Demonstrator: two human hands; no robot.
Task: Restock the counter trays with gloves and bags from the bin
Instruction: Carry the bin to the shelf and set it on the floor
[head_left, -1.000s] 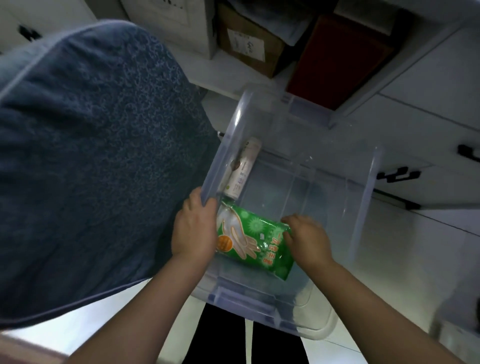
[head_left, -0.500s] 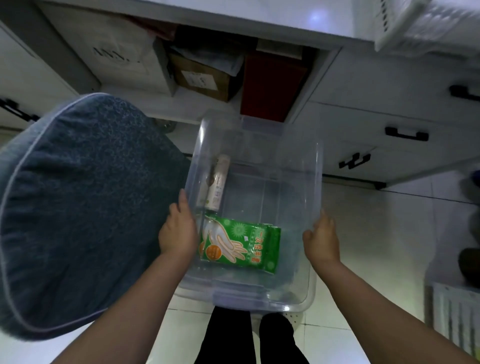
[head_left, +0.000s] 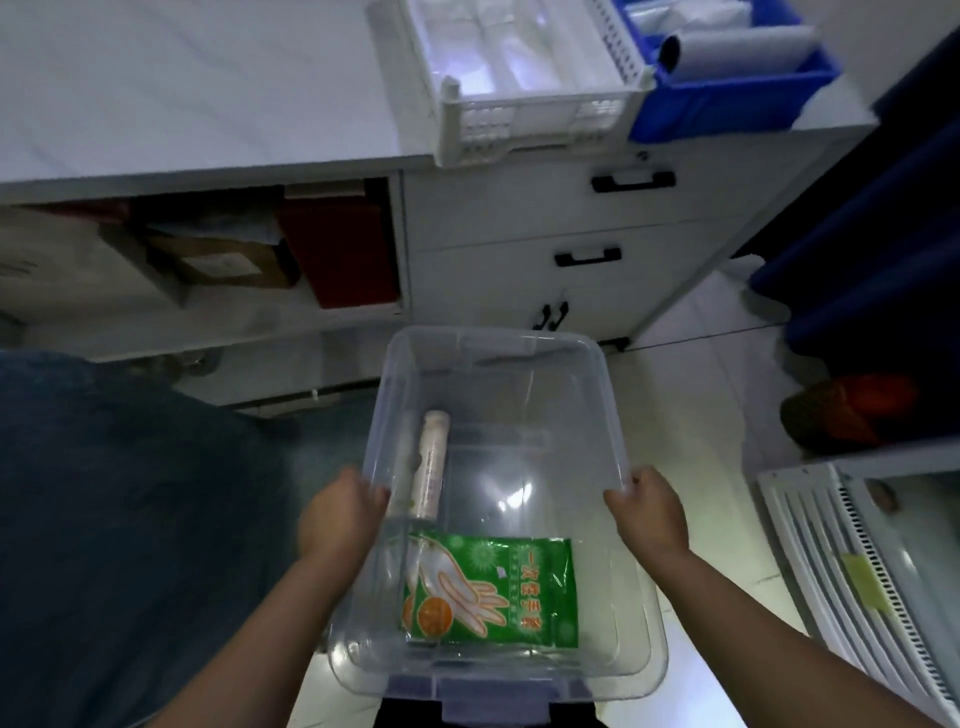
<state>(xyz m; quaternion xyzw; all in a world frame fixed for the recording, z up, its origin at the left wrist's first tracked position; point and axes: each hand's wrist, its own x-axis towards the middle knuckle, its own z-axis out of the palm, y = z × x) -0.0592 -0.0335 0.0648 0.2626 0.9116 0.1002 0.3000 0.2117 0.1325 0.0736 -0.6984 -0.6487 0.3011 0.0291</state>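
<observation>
I hold a clear plastic bin (head_left: 587, 395) in front of me above the floor. My left hand (head_left: 340, 514) grips its left rim and my right hand (head_left: 652, 512) grips its right rim. Inside lie a green pack of disposable gloves (head_left: 493, 592) at the near end and a roll of bags (head_left: 428, 475) along the left wall. On the counter at the top stand a white slotted tray (head_left: 535, 117) holding clear plastic packs and a blue tray (head_left: 727, 98) holding a white roll.
White counter (head_left: 182, 104) with drawers and black handles (head_left: 634, 182) below it; an open shelf with cardboard and red boxes (head_left: 337, 249) at left. A dark blue cushion (head_left: 130, 519) fills the left. Another white slotted tray (head_left: 857, 571) sits at right.
The bin has risen and my view has tilted up, so the countertop and its trays have come into sight. My right hand moved from the glove pack to the bin's right rim.
</observation>
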